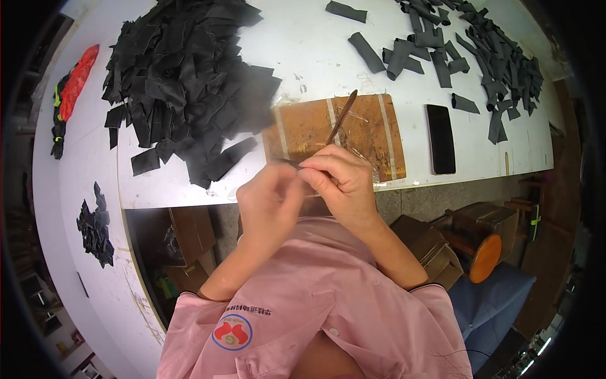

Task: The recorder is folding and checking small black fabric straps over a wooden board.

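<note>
My left hand point(268, 196) and my right hand point(341, 183) meet at the table's near edge, fingertips pinched together. The left is slightly smeared by motion; a dark sliver shows at its fingers, too small to name. From the top of my right hand juts a slender dark-brown stick-like tool point(343, 115), its lower part hidden by the fingers. Beneath and beyond them lies a worn brown board point(303, 126) with pale strips across it. Left of the board rises a big heap of flat black fabric pieces point(183, 76), and one piece point(232, 158) lies close to my left hand.
On the white table point(297, 57), a black phone point(440, 139) lies right of the board. Rolled black pieces point(435, 41) spread across the far right. A smaller black pile point(95, 230) and a red bundle point(79, 82) lie at left. Cardboard boxes point(429, 249) and a wooden stool point(485, 258) stand below right.
</note>
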Demonstrator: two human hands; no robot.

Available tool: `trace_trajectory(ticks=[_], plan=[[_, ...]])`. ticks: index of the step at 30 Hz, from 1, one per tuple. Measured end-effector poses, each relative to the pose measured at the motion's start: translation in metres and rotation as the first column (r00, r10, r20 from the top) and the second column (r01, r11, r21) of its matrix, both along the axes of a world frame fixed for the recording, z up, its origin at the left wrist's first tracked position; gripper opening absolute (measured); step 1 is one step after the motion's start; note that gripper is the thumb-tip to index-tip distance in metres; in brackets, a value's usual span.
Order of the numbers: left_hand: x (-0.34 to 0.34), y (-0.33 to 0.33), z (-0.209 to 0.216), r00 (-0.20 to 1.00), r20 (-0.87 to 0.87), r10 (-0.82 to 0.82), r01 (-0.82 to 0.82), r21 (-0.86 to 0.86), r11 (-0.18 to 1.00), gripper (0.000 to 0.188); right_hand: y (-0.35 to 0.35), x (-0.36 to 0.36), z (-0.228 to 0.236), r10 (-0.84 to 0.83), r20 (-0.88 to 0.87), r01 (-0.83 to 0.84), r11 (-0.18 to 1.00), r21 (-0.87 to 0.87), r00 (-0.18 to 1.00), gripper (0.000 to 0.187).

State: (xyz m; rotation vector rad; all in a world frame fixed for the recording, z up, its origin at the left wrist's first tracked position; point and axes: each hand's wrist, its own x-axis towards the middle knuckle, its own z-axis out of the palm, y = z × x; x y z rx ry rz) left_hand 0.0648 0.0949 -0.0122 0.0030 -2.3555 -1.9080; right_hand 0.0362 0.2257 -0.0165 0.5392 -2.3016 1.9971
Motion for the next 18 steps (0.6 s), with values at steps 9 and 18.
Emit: trace_trajectory(ticks=[9,18], plan=[[-0.02,-0.005,0.005,0.927,0.372,0.036,-0.265,0.587,0.765,0.018,-0.009,-0.002,-0.014,-0.168,-0.127,0.191,0.959,0.208,0.978,0.012],[-0.018,0.004,-0.007,0.979,0.113,0.171,-0.2,0.34,0.919,0.02,-0.005,0.004,-0.018,0.58,0.535,0.065,0.639,-0.767,0.615,0.012]])
